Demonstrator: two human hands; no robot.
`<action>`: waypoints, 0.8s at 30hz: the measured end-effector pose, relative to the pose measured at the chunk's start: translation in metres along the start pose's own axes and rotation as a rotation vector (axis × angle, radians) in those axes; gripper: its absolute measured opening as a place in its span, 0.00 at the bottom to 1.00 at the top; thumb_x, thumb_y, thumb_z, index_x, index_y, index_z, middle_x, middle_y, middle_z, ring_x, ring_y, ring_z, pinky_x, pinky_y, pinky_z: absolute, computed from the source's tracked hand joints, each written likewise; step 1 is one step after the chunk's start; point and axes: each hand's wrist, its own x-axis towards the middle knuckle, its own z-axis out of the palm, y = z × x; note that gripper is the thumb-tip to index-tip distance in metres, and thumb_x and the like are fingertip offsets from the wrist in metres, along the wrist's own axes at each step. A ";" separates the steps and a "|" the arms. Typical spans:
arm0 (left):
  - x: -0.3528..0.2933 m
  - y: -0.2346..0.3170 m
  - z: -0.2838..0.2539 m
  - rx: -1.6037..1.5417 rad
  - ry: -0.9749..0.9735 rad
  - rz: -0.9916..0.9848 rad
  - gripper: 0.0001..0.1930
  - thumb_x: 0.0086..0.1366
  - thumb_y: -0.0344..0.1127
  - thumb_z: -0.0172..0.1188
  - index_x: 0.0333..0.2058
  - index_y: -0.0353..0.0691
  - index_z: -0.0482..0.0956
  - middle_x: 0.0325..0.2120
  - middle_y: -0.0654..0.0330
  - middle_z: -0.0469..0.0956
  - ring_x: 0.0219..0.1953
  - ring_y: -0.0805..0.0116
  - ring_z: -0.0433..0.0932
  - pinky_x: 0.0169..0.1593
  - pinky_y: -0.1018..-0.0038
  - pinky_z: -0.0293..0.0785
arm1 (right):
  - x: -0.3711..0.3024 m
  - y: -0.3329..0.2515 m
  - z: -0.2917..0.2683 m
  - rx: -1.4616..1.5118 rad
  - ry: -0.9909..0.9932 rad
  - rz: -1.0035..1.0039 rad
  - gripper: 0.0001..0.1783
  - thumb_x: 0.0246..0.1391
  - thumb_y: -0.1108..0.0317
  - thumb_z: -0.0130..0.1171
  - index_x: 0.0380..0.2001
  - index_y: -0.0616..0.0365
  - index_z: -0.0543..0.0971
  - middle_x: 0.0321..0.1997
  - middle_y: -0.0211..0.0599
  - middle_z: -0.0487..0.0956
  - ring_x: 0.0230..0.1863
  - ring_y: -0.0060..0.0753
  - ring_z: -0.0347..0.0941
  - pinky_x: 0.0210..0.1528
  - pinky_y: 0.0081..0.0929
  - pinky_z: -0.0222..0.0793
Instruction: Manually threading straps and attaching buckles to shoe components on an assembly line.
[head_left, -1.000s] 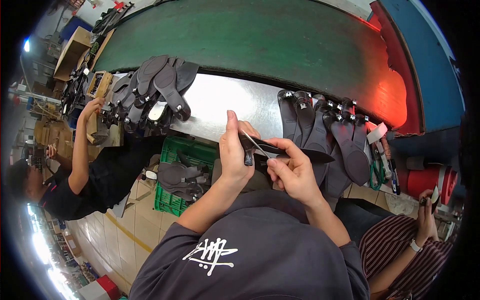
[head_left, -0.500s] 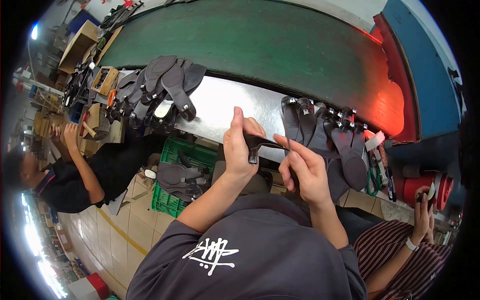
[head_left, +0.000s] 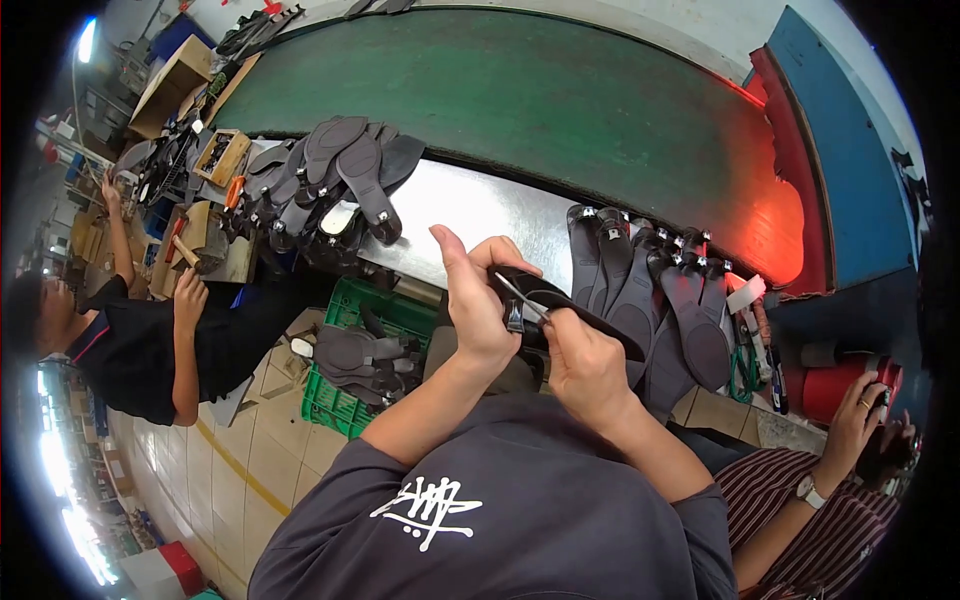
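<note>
In front of my chest, my left hand [head_left: 478, 312] is closed around one end of a dark sandal [head_left: 612, 334], thumb sticking up. The sandal lies tilted, its sole stretching to the right behind my right hand. My right hand [head_left: 588, 362] pinches a thin silver tool [head_left: 522, 296], whose exact kind I cannot make out. Its long tip lies over the sandal's strap, close to my left fingers. A glossy dark part with a bright buckle-like piece [head_left: 515, 318] shows beside my left palm.
Dark sandals are heaped on the metal bench [head_left: 480, 205], in a left pile [head_left: 345, 165] and a right row [head_left: 640, 290]. Beyond runs a green conveyor belt [head_left: 500, 90]. A green crate [head_left: 330, 400] with sandals stands below. Co-workers [head_left: 130, 350] sit at left and right.
The sandal has turned, so its sole now points right. My right hand has moved left and in toward my left hand, bringing the silver tool over the strap.
</note>
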 end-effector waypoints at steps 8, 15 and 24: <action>0.003 -0.001 -0.003 0.019 -0.003 0.013 0.44 0.65 0.72 0.19 0.13 0.38 0.65 0.14 0.65 0.63 0.20 0.75 0.61 0.30 0.80 0.59 | -0.003 -0.003 0.001 0.152 -0.120 0.016 0.07 0.54 0.75 0.55 0.30 0.59 0.67 0.22 0.45 0.74 0.24 0.50 0.75 0.23 0.41 0.68; 0.015 -0.005 -0.013 -0.100 -0.061 -0.105 0.46 0.63 0.75 0.20 0.14 0.37 0.68 0.15 0.64 0.65 0.20 0.73 0.64 0.30 0.80 0.61 | -0.004 -0.005 -0.004 0.342 -0.235 0.004 0.03 0.55 0.76 0.54 0.31 0.61 0.70 0.24 0.46 0.75 0.26 0.49 0.75 0.25 0.38 0.69; 0.043 0.025 -0.012 -0.002 -0.283 -0.242 0.49 0.60 0.77 0.19 0.16 0.35 0.75 0.15 0.60 0.74 0.19 0.72 0.71 0.29 0.80 0.67 | 0.023 -0.010 -0.056 0.321 -0.092 0.211 0.31 0.54 0.77 0.54 0.62 0.58 0.64 0.16 0.40 0.69 0.16 0.36 0.67 0.24 0.25 0.65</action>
